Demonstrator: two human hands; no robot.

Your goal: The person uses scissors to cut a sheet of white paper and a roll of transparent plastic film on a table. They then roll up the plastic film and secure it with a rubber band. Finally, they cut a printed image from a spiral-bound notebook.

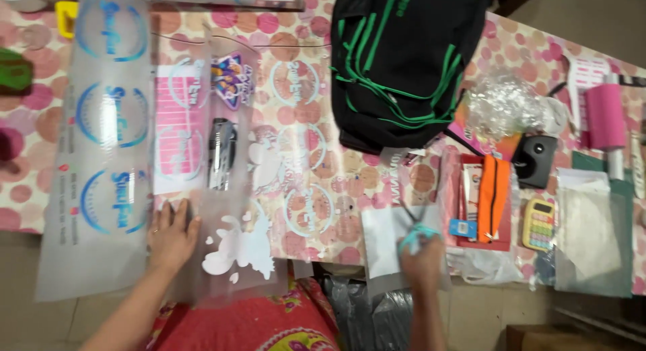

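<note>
My left hand [172,235] lies flat, fingers spread, on the clear printed film [222,189] at seven o'clock; my right hand [422,257] grips teal scissors [414,231] at five o'clock. No cut is visible yet.

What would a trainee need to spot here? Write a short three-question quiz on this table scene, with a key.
1. True or false: the left hand lies flat on the clear printed film.
2. What does the right hand grip?
A. the yellow calculator
B. the teal-handled scissors
C. the pink roll
3. Which bag lies at the far edge of the dotted tablecloth, and what colour is its trim?

Key
1. True.
2. B; the scissors are over a white sheet.
3. The black backpack, with green trim.
</note>
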